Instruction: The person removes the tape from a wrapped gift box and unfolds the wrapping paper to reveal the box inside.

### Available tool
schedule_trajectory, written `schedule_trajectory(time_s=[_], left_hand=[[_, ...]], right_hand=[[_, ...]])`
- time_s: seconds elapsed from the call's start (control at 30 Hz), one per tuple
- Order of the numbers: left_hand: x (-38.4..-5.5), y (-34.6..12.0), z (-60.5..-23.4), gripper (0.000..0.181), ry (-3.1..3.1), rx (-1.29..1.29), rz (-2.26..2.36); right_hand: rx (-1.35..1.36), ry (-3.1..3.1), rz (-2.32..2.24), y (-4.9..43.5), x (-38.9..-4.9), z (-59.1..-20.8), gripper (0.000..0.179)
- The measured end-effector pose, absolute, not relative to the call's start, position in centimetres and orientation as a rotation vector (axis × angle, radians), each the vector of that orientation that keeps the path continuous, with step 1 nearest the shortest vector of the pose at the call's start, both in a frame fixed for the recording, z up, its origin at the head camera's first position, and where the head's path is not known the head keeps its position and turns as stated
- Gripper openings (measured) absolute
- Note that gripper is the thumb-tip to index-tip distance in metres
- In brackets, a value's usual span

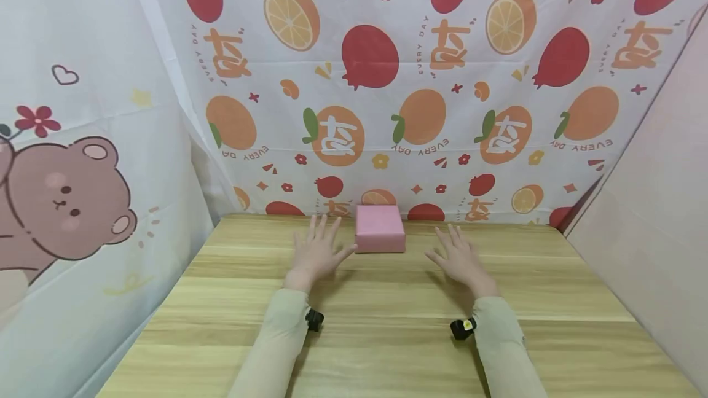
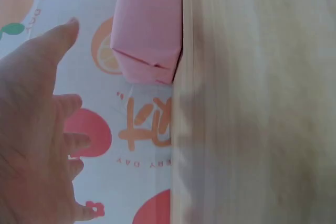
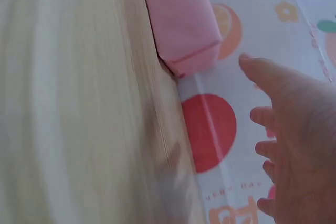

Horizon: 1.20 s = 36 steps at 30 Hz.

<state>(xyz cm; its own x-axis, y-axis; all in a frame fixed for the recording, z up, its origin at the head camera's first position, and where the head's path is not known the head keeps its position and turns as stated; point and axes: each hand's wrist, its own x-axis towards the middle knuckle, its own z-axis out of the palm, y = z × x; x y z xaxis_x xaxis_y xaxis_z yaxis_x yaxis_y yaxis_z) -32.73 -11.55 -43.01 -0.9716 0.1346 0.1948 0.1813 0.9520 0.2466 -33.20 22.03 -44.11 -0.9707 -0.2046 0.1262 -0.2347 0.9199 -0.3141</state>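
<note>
Pink box (image 1: 380,229), left hand (image 1: 314,255) and right hand (image 1: 460,260) flanking, fingers (image 1: 321,227) spread

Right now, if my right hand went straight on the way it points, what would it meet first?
Your right hand would probably meet the curtain first; the box sits to its left. Depth is unclear.

Bright, even light from above in your head view; dimmer, hazier wrist views.
You see soft-edged shadows on the table (image 1: 387,336) close to your left hand (image 1: 316,257) and your right hand (image 1: 461,263), while the pink box (image 1: 380,229) shows a lighter top than front. The backdrop (image 1: 461,103)'s large print stays crisp there, its smallest lettering softer. In both wrist views, you get smeared wood grain and shadows spread into blurred patches.
</note>
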Motion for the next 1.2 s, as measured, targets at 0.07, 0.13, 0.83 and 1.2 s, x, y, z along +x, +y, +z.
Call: schedule_trajectory(time_s=[0.07, 0.13, 0.83, 1.2], left_hand=[[-33.4, -11.2, -43.0, 0.078, -2.922, -0.241, -0.434], [-34.2, -10.9, -43.0, 0.077, -2.907, -0.254, -0.468], [-39.3, -8.4, -45.2, 0.069, -2.887, -0.244, -1.135], [-39.3, -7.4, -44.9, 0.066, -2.863, -0.228, -1.17]], right_hand=[[0.371, -2.987, 0.514, 21.1, -33.9, -43.9, 0.076], [0.409, -2.971, 0.558, 20.1, -34.9, -43.7, 0.073], [0.27, -2.847, 1.463, 15.3, -40.2, -45.3, 0.058], [0.256, -2.781, 1.619, 14.2, -40.0, -45.2, 0.054]])
